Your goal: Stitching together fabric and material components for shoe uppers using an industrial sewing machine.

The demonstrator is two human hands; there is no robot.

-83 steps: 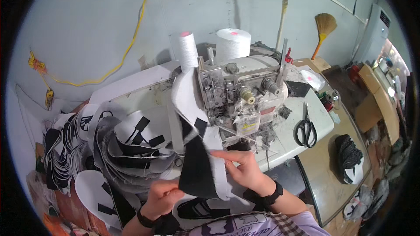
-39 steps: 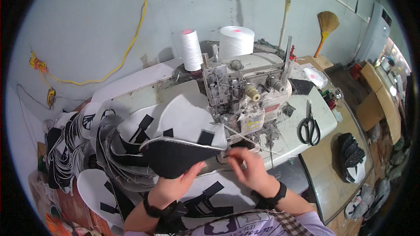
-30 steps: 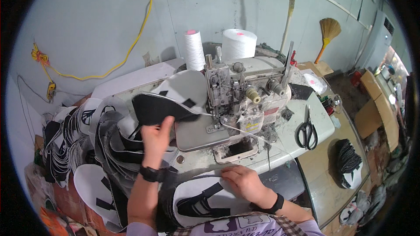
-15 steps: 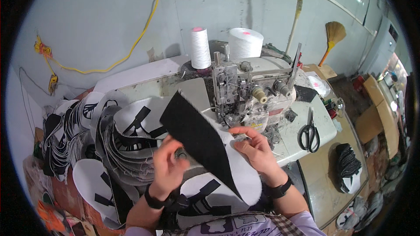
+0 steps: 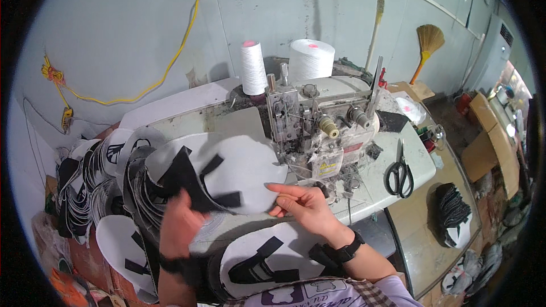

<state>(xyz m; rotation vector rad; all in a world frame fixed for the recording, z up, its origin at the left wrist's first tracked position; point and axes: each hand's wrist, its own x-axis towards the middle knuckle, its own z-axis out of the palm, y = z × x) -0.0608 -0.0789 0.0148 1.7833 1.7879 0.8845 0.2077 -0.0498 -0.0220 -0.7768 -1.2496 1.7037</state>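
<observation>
Left hand (image 5: pixel 181 224) grips white fabric piece (image 5: pixel 239 170), black straps.

Sewing workshop: overlock machine (image 5: pixel 318 131), thread cones (image 5: pixel 254 68)

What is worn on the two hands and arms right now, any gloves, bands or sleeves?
Both hands are bare, no gloves. The left hand has a dark band at the wrist and is motion-blurred. The right hand has a black wristband or watch; its forearm is bare up to a pale lilac sleeve near the lower edge.
</observation>
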